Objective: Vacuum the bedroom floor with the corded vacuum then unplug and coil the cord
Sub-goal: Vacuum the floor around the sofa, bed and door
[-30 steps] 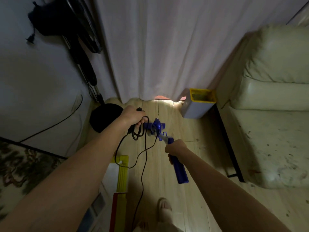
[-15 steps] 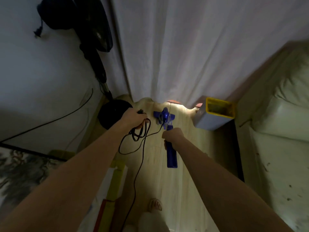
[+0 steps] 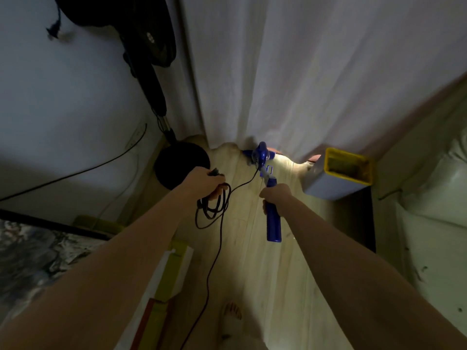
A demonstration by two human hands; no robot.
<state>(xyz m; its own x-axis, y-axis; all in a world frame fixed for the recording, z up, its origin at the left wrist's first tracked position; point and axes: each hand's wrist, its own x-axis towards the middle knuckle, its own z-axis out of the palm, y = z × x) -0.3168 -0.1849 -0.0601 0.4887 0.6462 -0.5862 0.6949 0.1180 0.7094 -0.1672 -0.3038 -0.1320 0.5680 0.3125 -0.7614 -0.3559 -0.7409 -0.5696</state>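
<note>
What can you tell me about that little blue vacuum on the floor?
The blue vacuum looks like glossy plastic: a small head at the curtain's hem, a slim pale neck and a long blue handle slanting back. The right hand grips the handle. A black cord runs from its head to loops held in the left hand.

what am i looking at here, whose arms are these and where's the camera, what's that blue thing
The camera sits on a person's head and looks forward and down, so the two bare arms are the wearer's own. There is no robot. The right hand grips the handle of a blue corded vacuum, whose head is on the wooden floor at the hem of a white curtain. The left hand holds loops of the black cord, which trails down toward the person's feet. Nearby stand a yellow-rimmed bin, the round black base of a standing fan, and a pale sofa at the right.
</note>
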